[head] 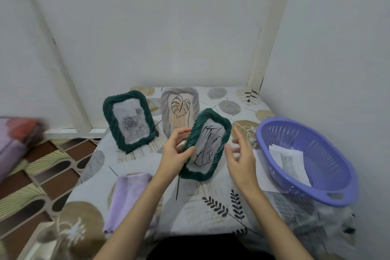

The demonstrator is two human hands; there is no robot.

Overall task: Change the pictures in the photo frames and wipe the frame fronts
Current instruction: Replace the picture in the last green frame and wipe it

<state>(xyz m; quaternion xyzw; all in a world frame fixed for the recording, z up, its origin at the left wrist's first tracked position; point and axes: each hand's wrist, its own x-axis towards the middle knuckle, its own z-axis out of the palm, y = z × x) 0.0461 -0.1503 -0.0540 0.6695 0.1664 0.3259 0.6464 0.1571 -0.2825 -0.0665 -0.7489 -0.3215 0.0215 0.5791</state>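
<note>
two hands are seen at the centre of the picture. a dark green ribbed photo frame [205,144] is gripped at its left edge by the left hand [175,151], with the thumb curled over the front rim and the fingers behind. the frame is held tilted above the bed, its front turned toward the camera, and a black line drawing [207,146] on pale paper is shown in it. the right hand [239,155] is held just right of the frame with its fingers spread and relaxed; whether the fingertips touch the frame edge cannot be told.

behind the held frame, a pale lilac frame [179,110] with a leaf line drawing is stood upright at upper centre. left of it a second green frame [129,120] with a grey rose picture is propped on its stand. a folded lilac cloth [126,198] is laid at lower left on the leaf-patterned bed sheet [211,202]. at the right, a purple slotted plastic basket [306,160] is placed on the sheet, and a printed cat picture [288,161] is seen lying inside it. a white sheet of paper [261,175] is tucked partly under the basket's left side.
</note>
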